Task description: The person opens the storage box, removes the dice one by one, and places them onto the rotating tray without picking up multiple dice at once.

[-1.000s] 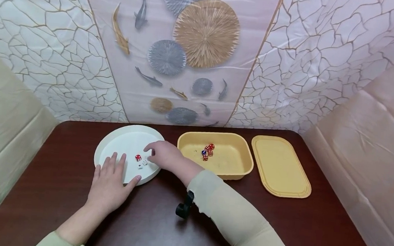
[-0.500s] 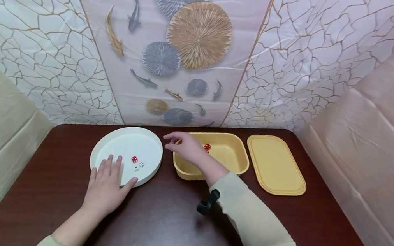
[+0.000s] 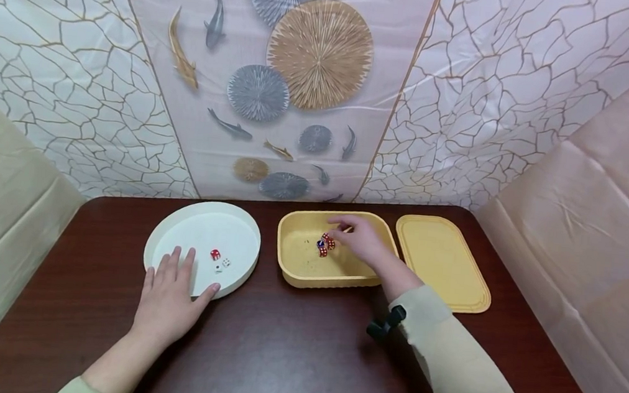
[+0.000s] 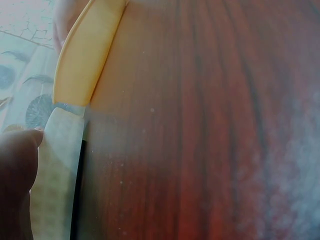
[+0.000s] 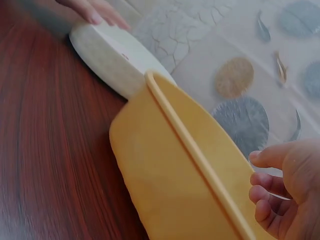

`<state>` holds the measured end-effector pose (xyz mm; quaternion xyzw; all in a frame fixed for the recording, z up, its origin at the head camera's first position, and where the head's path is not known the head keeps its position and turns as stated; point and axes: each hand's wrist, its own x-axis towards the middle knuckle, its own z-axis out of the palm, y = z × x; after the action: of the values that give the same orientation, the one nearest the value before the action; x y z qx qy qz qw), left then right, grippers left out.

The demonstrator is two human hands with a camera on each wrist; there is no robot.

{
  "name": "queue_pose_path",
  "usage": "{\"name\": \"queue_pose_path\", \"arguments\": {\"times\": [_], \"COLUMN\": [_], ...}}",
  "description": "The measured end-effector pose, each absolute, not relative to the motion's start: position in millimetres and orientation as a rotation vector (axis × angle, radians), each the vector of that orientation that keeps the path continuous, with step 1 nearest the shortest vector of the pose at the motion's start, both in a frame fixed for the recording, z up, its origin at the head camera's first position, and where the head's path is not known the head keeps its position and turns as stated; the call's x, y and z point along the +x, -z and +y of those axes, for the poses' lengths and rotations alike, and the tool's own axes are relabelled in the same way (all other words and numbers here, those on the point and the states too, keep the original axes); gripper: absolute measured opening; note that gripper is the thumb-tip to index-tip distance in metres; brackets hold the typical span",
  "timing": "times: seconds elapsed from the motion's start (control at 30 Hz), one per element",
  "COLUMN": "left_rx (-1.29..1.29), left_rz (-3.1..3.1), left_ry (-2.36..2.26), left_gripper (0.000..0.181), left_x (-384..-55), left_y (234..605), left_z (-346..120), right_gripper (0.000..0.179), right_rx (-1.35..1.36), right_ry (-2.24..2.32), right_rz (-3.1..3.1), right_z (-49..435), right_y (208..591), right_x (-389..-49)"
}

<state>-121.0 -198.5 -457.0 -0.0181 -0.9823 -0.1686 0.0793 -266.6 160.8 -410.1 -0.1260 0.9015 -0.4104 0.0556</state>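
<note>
My left hand [image 3: 166,305] lies with fingers spread over the near rim of a round white tray [image 3: 190,228]; in the left wrist view its thumb [image 4: 20,157] sits at the rim. Inside the tray are a red die [image 3: 215,254] and two white dice, one [image 3: 226,263] just right of the other [image 3: 218,268]. Over a yellow plastic box [image 3: 335,281] is my right hand [image 3: 364,239], fingers loosely bent with nothing visible between them. Beneath its fingertips several red dice [image 3: 323,253] cluster around a blue die [image 3: 320,244]. The right wrist view shows the hand [image 5: 297,182] above the box's side.
A flat yellow lid [image 3: 445,267] lies on the dark wooden table [image 3: 279,343] to the right of the box. Behind the table hangs a patterned cloth backdrop [image 3: 326,60]. A black wrist camera mount [image 3: 386,323] hangs below the right sleeve.
My right hand has moved right, from above the white tray across to the dice in the yellow box. The left hand stays at the tray, and the view has shifted slightly.
</note>
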Motion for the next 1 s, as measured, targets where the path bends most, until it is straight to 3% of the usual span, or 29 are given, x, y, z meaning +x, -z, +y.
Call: {"name": "queue_pose_path", "arguments": {"times": [0.4, 1.0], "left_rx": [-0.051, -0.045], "left_rz": [-2.943, -2.954], "left_ry": [0.508, 0.504], "left_gripper": [0.091, 0.091], "left_x": [-121.8, -121.6], "left_y": [456.0, 456.0], "left_z": [-199.3, -198.5], "right_gripper": [0.034, 0.035], "right_rx": [-0.429, -0.869], "right_ry": [1.100, 0.168], "right_rz": [2.840, 2.975], "right_z": [179.8, 176.7], "right_y": [415.6, 417.9], "right_x": [-274.8, -286.0]}}
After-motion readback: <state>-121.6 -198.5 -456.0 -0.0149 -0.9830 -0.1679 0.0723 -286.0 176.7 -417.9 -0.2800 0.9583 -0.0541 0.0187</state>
